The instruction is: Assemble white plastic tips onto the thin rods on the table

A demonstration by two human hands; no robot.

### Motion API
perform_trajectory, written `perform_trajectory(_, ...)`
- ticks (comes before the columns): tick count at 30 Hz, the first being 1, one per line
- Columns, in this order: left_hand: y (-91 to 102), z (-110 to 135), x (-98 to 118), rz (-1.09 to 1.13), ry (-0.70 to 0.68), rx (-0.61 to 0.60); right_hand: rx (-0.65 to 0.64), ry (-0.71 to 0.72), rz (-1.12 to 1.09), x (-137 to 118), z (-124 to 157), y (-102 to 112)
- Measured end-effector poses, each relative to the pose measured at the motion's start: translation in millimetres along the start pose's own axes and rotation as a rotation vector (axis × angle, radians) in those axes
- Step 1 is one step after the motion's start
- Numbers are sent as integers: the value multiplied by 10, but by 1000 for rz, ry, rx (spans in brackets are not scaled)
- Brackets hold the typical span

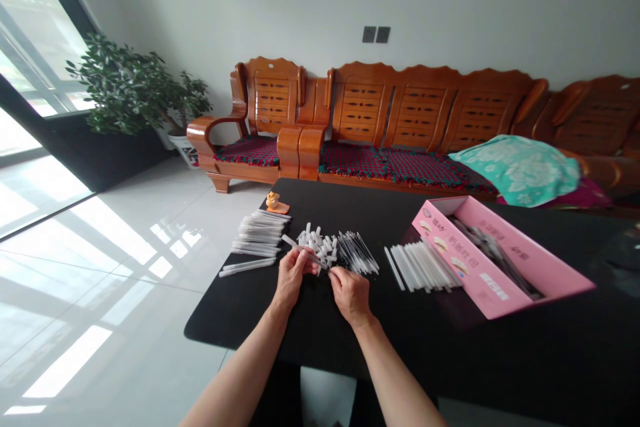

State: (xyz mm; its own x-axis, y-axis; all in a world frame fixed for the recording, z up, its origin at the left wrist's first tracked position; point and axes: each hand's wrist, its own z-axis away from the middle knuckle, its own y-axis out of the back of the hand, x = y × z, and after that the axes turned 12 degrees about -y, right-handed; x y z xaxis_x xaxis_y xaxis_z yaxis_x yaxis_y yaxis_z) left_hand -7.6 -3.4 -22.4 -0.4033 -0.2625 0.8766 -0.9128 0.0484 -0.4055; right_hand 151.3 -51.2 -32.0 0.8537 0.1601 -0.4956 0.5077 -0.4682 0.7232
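My left hand point(295, 271) is closed around a slim whitish pen barrel point(289, 241), which slants from upper left down toward my other hand. At its lower right end, the fingertips of my right hand point(351, 295) pinch together; whether a thinner part sits there is too small to tell. Just beyond my hands lies a heap of short white pen caps point(315, 238). To its right are several thin dark-and-clear pen refills point(357, 252). A stack of white barrels point(260, 232) lies left of my left hand, and a row of whitish tubes point(425, 267) lies right of the refills.
A pink open box point(545, 273) with greyish contents stands on the black table point(400, 347) at the right. A small orange figurine point(273, 201) sits near the far left corner. Beyond the table are a wooden sofa point(360, 97) and a potted plant point(135, 90).
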Motion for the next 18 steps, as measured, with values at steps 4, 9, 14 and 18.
perform_trajectory(4,99,-75,19,41,-143,287,108,-68,44,100,-7,18)
perform_trajectory(9,177,-114,30,42,-185,418,239,-367,202,262,-95,58)
perform_trajectory(14,146,-91,34,27,-129,373,253,-488,223,325,-147,74)
perform_trajectory(18,92,-57,62,62,20,108,253,-228,-66,103,-130,112)
